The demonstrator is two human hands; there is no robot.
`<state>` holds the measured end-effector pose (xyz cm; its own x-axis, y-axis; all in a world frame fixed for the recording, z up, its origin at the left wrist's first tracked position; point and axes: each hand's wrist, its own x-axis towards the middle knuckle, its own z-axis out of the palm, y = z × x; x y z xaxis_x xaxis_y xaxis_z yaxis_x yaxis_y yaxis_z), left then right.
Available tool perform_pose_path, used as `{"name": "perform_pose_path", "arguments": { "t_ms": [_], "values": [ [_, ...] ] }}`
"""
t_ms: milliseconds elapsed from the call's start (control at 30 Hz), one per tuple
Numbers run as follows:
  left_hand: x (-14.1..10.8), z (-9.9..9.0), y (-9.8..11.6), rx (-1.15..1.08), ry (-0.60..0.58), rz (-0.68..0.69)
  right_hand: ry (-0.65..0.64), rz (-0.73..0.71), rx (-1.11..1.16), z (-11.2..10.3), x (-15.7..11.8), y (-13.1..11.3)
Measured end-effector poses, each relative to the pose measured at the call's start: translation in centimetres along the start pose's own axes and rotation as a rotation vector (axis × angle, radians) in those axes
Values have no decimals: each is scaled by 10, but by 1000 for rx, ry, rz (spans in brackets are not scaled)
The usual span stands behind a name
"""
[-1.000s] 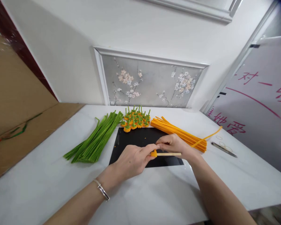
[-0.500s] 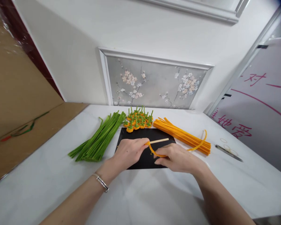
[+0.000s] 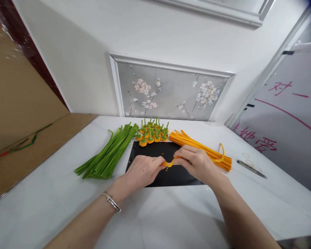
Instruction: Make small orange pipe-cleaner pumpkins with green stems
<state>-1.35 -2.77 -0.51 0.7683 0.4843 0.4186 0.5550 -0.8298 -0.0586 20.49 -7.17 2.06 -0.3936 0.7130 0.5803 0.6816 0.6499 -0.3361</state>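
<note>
Over the black mat point(image 3: 158, 180), my left hand point(image 3: 146, 169) pinches the coiled end of an orange pipe cleaner point(image 3: 170, 164) around a thin stick, which is mostly hidden by the fingers. My right hand point(image 3: 195, 160) is closed on the strand just to the right of the coil. The strand's free end curves up behind this hand, over the bundle of orange pipe cleaners point(image 3: 189, 141). Small orange bits lie on the mat below the coil.
Green pipe cleaners point(image 3: 107, 152) lie in a bundle at left. Small orange and green pumpkin-like pieces point(image 3: 150, 138) stand behind the mat. Tweezers point(image 3: 252, 168) and thin rings point(image 3: 250, 162) are at right. Cardboard point(image 3: 41, 138) borders the table's left side.
My right hand has moved up and toward my left hand, drawing the strand close to the coil. The stick that stuck out to the right is now mostly hidden.
</note>
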Motion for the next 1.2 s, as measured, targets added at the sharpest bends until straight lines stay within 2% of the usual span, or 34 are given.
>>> {"name": "perform_pose_path", "arguments": {
  "t_ms": [200, 333, 533, 667, 867, 1033, 1200],
  "values": [
    [0, -2, 8, -12, 6, 71, 33, 36, 88, 4, 3, 9],
    [0, -2, 12, -42, 39, 86, -4, 114, 151, 5, 4, 16],
    [0, -5, 18, -110, 58, 109, -228, 232, 388, 13, 0, 38],
    [0, -5, 19, -163, 75, 90, -361, 255, 478, 17, -3, 37],
    [-1, -1, 5, -204, 197, 23, -378, 188, 365, 21, -6, 17],
    [-2, -1, -6, -153, 174, -86, -478, 128, 206, 17, -10, 7],
    [-3, -1, -11, -111, 156, -108, -413, 40, 84, 10, -11, 3]
  ]
}}
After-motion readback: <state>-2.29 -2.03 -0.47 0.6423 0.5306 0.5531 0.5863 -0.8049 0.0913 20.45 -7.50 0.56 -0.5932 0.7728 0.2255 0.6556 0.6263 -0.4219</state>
